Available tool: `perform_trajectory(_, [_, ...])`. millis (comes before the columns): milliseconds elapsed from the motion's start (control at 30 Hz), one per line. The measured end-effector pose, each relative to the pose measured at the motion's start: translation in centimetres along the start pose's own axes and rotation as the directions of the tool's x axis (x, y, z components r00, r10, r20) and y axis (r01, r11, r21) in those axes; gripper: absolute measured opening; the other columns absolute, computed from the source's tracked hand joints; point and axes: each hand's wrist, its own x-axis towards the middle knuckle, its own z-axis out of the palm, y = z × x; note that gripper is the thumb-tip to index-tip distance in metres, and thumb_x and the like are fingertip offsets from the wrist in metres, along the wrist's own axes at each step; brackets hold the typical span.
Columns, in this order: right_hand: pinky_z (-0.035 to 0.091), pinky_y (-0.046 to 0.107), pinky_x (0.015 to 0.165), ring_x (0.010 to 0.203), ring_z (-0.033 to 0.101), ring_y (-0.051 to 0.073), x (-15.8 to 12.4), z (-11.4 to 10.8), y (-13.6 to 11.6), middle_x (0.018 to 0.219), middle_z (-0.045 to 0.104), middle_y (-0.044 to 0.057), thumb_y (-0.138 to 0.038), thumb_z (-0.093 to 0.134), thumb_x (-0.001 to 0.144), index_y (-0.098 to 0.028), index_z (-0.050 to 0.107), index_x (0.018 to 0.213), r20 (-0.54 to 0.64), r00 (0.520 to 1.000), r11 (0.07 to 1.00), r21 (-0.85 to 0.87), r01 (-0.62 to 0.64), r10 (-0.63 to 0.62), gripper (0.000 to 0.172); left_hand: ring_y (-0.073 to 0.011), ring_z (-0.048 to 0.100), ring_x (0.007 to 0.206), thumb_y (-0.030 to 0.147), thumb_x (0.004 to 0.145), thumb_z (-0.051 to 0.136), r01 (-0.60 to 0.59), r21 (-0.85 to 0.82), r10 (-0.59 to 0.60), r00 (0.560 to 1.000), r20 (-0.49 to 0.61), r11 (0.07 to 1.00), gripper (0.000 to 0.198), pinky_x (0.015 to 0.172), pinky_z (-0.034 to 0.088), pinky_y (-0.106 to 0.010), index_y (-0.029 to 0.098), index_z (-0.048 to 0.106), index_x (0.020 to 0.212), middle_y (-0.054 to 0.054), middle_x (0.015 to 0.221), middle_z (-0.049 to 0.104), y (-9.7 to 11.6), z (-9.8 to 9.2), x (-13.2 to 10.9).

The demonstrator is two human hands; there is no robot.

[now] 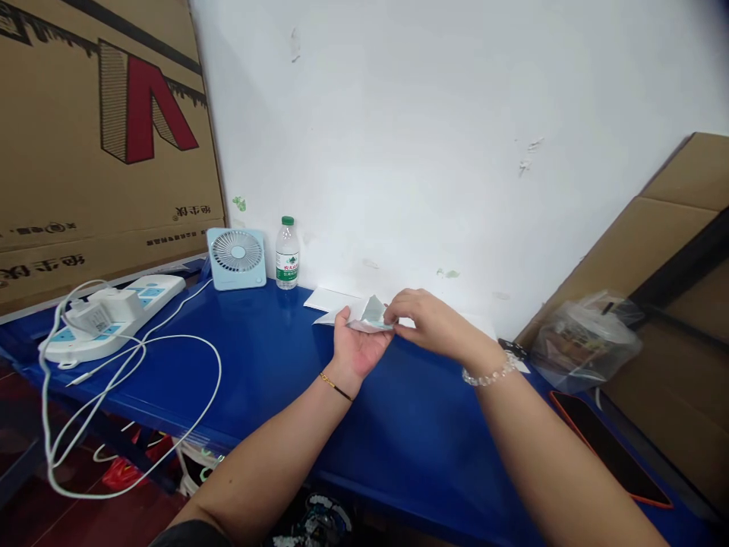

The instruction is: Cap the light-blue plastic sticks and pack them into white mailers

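My left hand (358,343) is palm up over the blue table (273,380), fingers curled under a small pale packet (371,314) with a greenish edge. My right hand (424,317) reaches in from the right and pinches the packet's right end with fingertips pressed together. Both hands hold the packet just above the table, near the white wall. White flat sheets or packets (330,299) lie on the table right behind the hands.
A small light-blue fan (236,259) and a water bottle (287,254) stand by the wall. A white power strip (108,313) with looping white cables (187,410) is at left. A clear plastic bag (586,338) and a dark phone (607,448) lie at right. Cardboard boxes flank both sides.
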Motion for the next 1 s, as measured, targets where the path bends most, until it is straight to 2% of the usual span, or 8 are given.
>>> perform_trajectory(167, [0.035,0.033,0.088,0.097,0.054,0.019,-0.1,-0.6,0.0,0.099,0.064,0.006,-0.027,0.048,0.091,-0.019,0.062,0.094,-0.231,0.971,0.996,-0.056,-0.071,0.056,0.017,-0.0338,0.061,0.096,0.052,0.078,0.046,0.026,-0.01,-0.026,0.997,-0.075,1.0,0.051,0.074,0.054,-0.05,0.013,0.053,0.109,-0.018,0.108,0.06,0.5,0.1,0.0])
perform_trajectory(267, [0.034,0.035,0.092,0.106,0.051,0.02,-0.8,-1.2,-0.9,0.113,0.059,0.006,-0.026,0.049,0.09,-0.02,0.062,0.09,-0.202,0.979,1.0,-0.011,0.016,-0.018,0.014,-0.0307,0.064,0.089,0.036,0.079,0.047,-0.013,0.046,0.015,0.998,-0.062,0.999,0.039,0.07,0.056,-0.046,0.012,0.053,0.108,-0.016,0.101,0.063,1.3,0.1,0.2])
perform_trajectory(367, [0.04,0.031,0.086,0.099,0.054,0.018,-1.4,-0.8,-1.2,0.109,0.061,0.006,-0.027,0.048,0.091,-0.02,0.061,0.09,-0.167,0.985,0.973,0.218,0.08,-0.043,0.015,-0.026,0.066,0.083,0.016,0.073,0.045,0.047,0.149,-0.047,0.999,-0.004,0.988,0.037,0.069,0.056,-0.038,0.008,0.053,0.108,-0.014,0.094,0.066,2.1,-0.1,0.4])
perform_trajectory(467, [0.044,0.028,0.074,0.084,0.057,0.017,-1.5,0.7,-0.7,0.091,0.064,0.004,-0.033,0.046,0.092,-0.019,0.059,0.091,-0.206,0.972,0.906,0.422,-0.014,0.112,0.019,-0.0269,0.066,0.086,0.012,0.068,0.045,0.117,0.21,-0.131,0.99,0.052,0.971,0.043,0.073,0.056,-0.038,0.005,0.052,0.11,-0.016,0.096,0.066,2.4,-0.3,0.4])
perform_trajectory(600, [0.044,0.027,0.067,0.082,0.058,0.017,-1.1,3.0,0.2,0.092,0.065,0.003,-0.032,0.049,0.089,-0.02,0.058,0.093,-0.262,0.924,0.845,0.524,-0.106,0.278,0.016,-0.0275,0.066,0.084,0.014,0.066,0.044,0.122,0.235,-0.141,0.988,0.064,0.964,0.045,0.073,0.055,-0.039,0.004,0.053,0.109,-0.016,0.091,0.067,2.2,-0.6,0.4])
perform_trajectory(767, [0.043,0.027,0.071,0.092,0.058,0.019,-1.8,3.6,0.1,0.101,0.063,0.003,-0.018,0.057,0.077,-0.022,0.059,0.102,-0.266,0.945,0.887,0.46,-0.047,0.188,0.025,-0.0284,0.066,0.087,0.016,0.064,0.045,0.077,0.238,-0.093,0.994,0.055,0.968,0.049,0.077,0.054,-0.04,0.002,0.054,0.11,-0.016,0.092,0.068,2.4,-0.8,0.6])
perform_trajectory(867, [0.04,0.029,0.076,0.084,0.055,0.017,-2.6,3.6,-0.2,0.088,0.062,0.0,-0.006,0.057,0.067,-0.023,0.059,0.097,-0.192,0.977,0.942,0.336,-0.018,0.088,0.034,-0.0298,0.066,0.088,0.018,0.063,0.045,0.083,0.254,-0.094,0.995,0.03,0.964,0.052,0.081,0.053,-0.042,-0.001,0.053,0.111,-0.017,0.09,0.068,2.8,-1.0,0.8])
perform_trajectory(1000, [0.036,0.028,0.071,0.077,0.049,0.016,-3.3,4.1,-0.7,0.076,0.056,-0.001,0.001,0.054,0.059,-0.022,0.059,0.084,-0.109,0.991,0.974,0.223,-0.051,0.077,0.034,-0.0272,0.066,0.087,0.016,0.062,0.046,0.049,0.243,-0.049,0.999,-0.006,0.969,0.055,0.084,0.052,-0.04,-0.001,0.051,0.114,-0.016,0.088,0.068,2.7,-1.1,0.7])
